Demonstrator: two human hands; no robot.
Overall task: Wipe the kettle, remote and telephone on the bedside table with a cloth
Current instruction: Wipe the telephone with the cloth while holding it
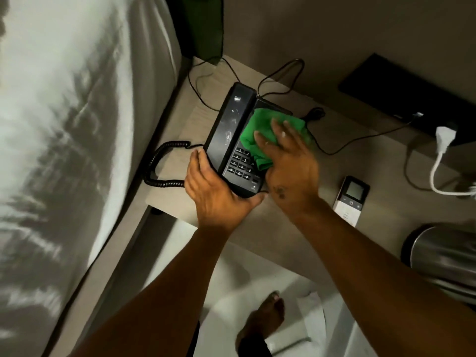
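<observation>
- The telephone (233,140) stands in the middle of the table (334,176), with its handset (228,124) on the cradle at the 9 o'clock side of the keypad (242,163).
- The left hand (213,194) grips the near corner of the telephone, at its 7 o'clock; the fingers (198,157) are curled around the edge and the thumb lies under the front.
- The right hand (291,161) lies flat and spread on the green cloth (257,127) and presses it on the body of the telephone, at the 3 o'clock side of the keypad.
- To wipe well, I think the left hand should hold the base firm, so it does not slide and pull the coiled cord (159,163).
- The cloth should pass also over the handset, where light marks show, and gently over the keys.
- The remote (351,199) waits at 4 o'clock from the telephone, and the kettle (443,256) is further at 4 o'clock, at the table edge.
</observation>
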